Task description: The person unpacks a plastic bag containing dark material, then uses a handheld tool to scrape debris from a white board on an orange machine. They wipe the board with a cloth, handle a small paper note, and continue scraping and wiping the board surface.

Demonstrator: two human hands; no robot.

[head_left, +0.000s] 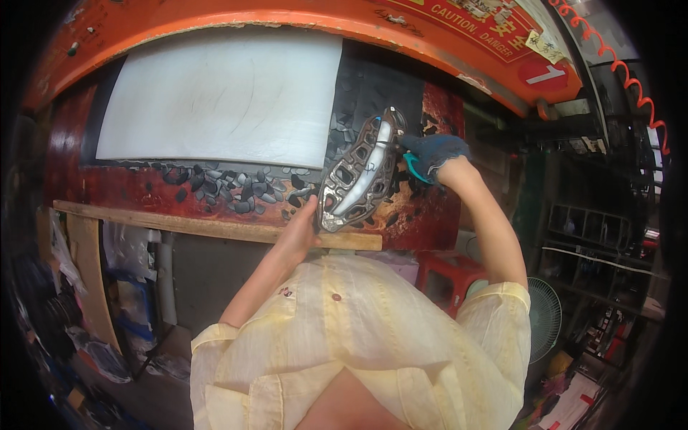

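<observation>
A curved, dark openwork part (344,172) stands tilted over the worktable, with a long white strip (364,179) along its middle. At its near end my bare left hand (307,223) is closed around the edge; most of the fingers are hidden behind it. Beside its far right side is my right hand (436,155), in a dark blue glove. That hand is closed on a small tool with teal handles (414,168), whose working end cannot be made out. Many small dark flat pieces (247,192) lie scattered on the table below and around the part.
A large white board (222,100) lies on the worktable at the left. Beyond it runs an orange machine beam (236,18) with warning signs. A wooden strip (215,228) edges the table's near side. A red stool (450,276) and a fan (542,319) stand at the right.
</observation>
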